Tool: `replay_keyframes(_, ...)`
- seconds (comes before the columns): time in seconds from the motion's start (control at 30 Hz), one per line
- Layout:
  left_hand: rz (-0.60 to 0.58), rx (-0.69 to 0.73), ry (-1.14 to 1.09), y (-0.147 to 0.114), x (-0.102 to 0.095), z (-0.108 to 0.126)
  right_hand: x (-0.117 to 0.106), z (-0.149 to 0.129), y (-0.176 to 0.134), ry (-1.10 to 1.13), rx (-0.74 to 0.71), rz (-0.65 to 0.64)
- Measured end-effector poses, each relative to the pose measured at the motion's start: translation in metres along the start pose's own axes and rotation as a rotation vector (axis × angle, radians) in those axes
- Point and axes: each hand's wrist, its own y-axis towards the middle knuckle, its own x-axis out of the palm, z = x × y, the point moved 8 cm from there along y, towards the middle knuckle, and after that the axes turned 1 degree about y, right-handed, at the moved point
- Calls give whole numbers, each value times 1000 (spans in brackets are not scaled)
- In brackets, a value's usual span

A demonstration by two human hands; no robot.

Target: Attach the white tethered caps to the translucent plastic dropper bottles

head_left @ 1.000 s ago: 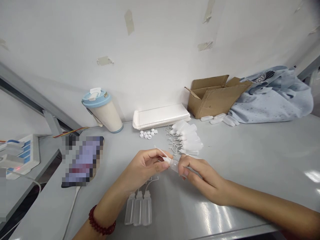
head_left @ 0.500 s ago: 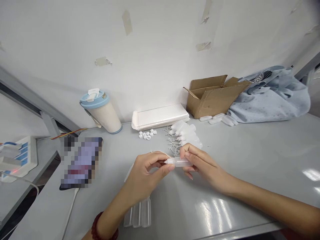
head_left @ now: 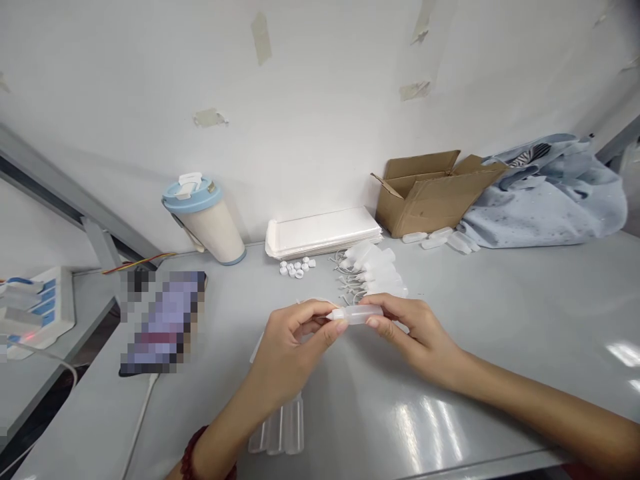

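Between my two hands lies a small translucent dropper bottle (head_left: 361, 314), held level with its pointed nozzle to the left. My left hand (head_left: 295, 343) pinches the nozzle end between thumb and fingers. At the base end, my right hand (head_left: 417, 333) grips the bottle with thumb and forefinger. Behind it is a pile of similar bottles (head_left: 375, 267) with pale cords at their tips. Several clear bottles (head_left: 277, 427) lie under and in front of my left wrist, partly hidden. A thin pale cord (head_left: 315, 300) shows just behind my left fingers.
Small white caps (head_left: 296, 268) lie by a stack of white cards or boxes (head_left: 325, 233). A cardboard box (head_left: 425, 203), loose bottles (head_left: 440, 238) and blue cloth (head_left: 545, 207) are at back right. Left stand a tumbler (head_left: 207, 223), a blurred phone (head_left: 163, 327) and a power strip (head_left: 50, 307).
My right hand has shifted its hold on the bottle: thumb and fingers now grip its base end. My left hand keeps the nozzle end. The view has moved slightly.
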Motion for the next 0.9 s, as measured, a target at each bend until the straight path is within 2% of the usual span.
replay_keyframes(0.17,60,126,140,-2,-1,9,5,12,3,177,186,-96)
replay_keyframes(0.27,58,121,120,-1,0,9,7,13,4,225,221,-105)
replay_keyframes(0.37,22,11,65,1,0,0,3,8,4,131,129,-40)
replay_keyframes(0.5,-63,-137,41,2,3,-13,-3,-11,1,-90,-153,58)
replay_keyframes(0.63,-165,-148,2,2,12,-14,-5,-20,-4,-180,-302,107)
replay_keyframes(0.77,-143,-88,44,2,13,-6,-5,-22,-4,-162,-293,90)
replay_keyframes(0.9,-108,-15,165,-1,14,-1,-6,-14,0,-53,-131,29)
